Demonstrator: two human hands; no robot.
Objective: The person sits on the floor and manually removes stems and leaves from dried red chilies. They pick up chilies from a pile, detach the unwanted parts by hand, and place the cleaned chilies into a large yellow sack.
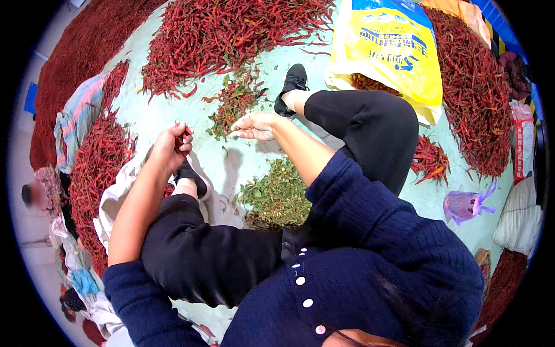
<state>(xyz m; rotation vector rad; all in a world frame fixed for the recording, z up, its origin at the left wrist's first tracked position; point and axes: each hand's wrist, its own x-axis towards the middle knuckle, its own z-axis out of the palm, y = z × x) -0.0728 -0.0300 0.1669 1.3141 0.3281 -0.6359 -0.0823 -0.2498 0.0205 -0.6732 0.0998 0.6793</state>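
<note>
My left hand [172,145] is closed around a few red chili peppers [184,134], above my shoe at the left. My right hand [255,126] hovers over the floor sheet with its fingers loosely curled and apart, and I see nothing in it. Just beyond and left of its fingertips lies a small heap of red peppers mixed with green leaves [232,106]. Between my legs is a pile of green stems and leaves [277,193] with small pale and orange bits. A large heap of red chili peppers [234,34] spreads out ahead.
A yellow and blue printed sack [386,47] with peppers at its mouth lies front right. More red peppers [472,86] are heaped at the right, near a purple plastic bag [466,204]. At the left are a white sack [119,191], a striped sack [80,117] and another person [43,193].
</note>
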